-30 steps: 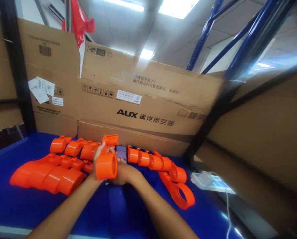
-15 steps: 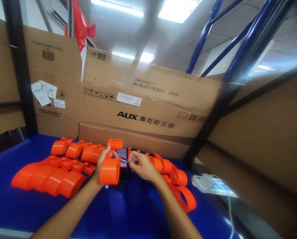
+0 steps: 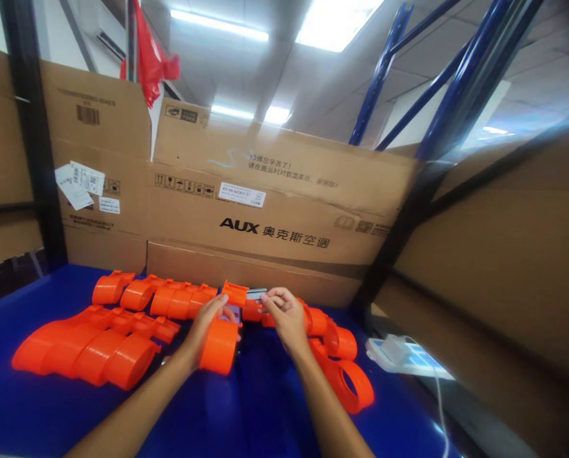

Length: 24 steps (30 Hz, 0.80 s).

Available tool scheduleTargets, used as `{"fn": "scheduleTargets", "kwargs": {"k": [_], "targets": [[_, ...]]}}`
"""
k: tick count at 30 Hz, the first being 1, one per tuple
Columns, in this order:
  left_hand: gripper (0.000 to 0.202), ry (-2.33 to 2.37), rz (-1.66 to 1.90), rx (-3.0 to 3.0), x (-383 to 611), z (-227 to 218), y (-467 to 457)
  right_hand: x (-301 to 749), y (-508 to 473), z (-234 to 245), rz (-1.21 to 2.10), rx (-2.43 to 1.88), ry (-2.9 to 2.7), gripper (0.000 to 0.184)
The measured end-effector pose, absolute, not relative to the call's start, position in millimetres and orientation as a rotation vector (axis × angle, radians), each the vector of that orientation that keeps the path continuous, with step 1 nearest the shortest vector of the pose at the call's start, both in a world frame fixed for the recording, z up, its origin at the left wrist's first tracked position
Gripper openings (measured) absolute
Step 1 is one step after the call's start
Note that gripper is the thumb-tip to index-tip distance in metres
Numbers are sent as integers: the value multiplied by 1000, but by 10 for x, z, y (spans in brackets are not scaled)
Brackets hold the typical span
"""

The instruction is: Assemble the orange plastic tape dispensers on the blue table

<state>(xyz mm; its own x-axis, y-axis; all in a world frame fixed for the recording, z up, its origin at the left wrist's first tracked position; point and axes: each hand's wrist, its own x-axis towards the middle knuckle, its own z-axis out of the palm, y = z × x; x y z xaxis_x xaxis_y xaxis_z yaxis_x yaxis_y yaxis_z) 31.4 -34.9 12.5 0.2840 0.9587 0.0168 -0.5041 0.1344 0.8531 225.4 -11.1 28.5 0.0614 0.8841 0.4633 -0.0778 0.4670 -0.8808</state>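
Note:
My left hand (image 3: 210, 324) is closed around an orange plastic tape dispenser (image 3: 220, 346), its wide ring facing down and its flat head raised above my fingers. Between the thumb and fingers of my right hand (image 3: 284, 312) is one end of a flat silvery metal strip (image 3: 254, 294). The strip's other end meets the right edge of the dispenser's head; whether it sits inside cannot be made out. Behind my left fingers a phone-like screen (image 3: 231, 313) shows in part.
Orange dispensers stand in rows on the blue table (image 3: 184, 426), a front-left group (image 3: 88, 346) and a right-hand group (image 3: 344, 343) among them. A cardboard wall (image 3: 275, 261) closes the back. At right lies a white power strip (image 3: 408, 356) with a cable.
My right hand has risen slightly and brought the metal strip up to the dispenser's head. My left hand has shifted a little right and down, turning the dispenser.

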Motion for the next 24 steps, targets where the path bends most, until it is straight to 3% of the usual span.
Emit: {"fn": "scheduleTargets", "kwargs": {"k": [6,14,20,24], "targets": [[51,664,1155,931,354,182,-390,2278,-17,372,828,-769,-1213,46],[54,699,1127,938,368,127,-354,2288,-94,199,883,-773,-1112,30],[63,641,845,965,283,-74,-108,2302,-197,140,937,-798,-1043,27],[56,643,810,939,265,-120,-56,2277,-226,148,987,-799,-1015,27]]}}
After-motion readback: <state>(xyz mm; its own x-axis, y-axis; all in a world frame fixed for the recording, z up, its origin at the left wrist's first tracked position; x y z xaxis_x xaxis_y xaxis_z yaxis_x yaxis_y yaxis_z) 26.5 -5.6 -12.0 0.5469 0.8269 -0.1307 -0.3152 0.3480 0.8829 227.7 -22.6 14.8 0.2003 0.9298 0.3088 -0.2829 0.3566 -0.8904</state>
